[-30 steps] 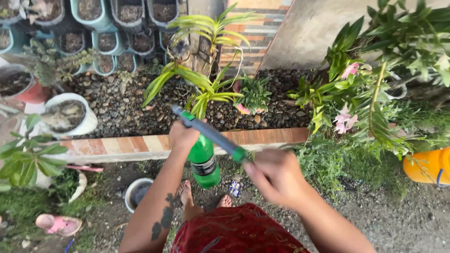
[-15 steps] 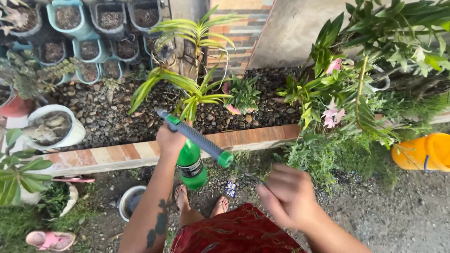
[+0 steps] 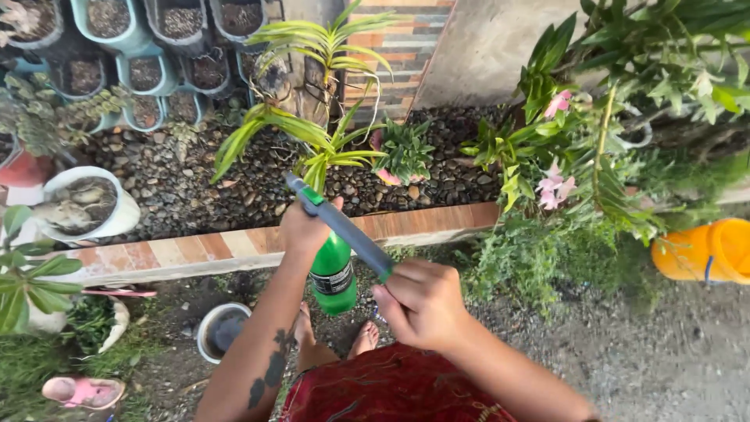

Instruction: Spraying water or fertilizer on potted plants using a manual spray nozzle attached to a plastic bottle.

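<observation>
Left-hand grip (image 3: 306, 228) is closed around the neck of the green bottle sprayer (image 3: 333, 273), held over the ground before the tiled planter edge (image 3: 195, 252); right-hand grip (image 3: 422, 303) is closed at the rear end of the grey pump tube (image 3: 348, 229). Pumping appears in hand, so the next stroke calls for pulling in line with the tube while the bottle stays steady.

The left hand (image 3: 306, 228) is raised ahead of the body on a tattooed forearm, its fingers curled shut in a grip. The right hand (image 3: 420, 303) is held nearer and to the right, closed in a fist, knuckles upward.
</observation>
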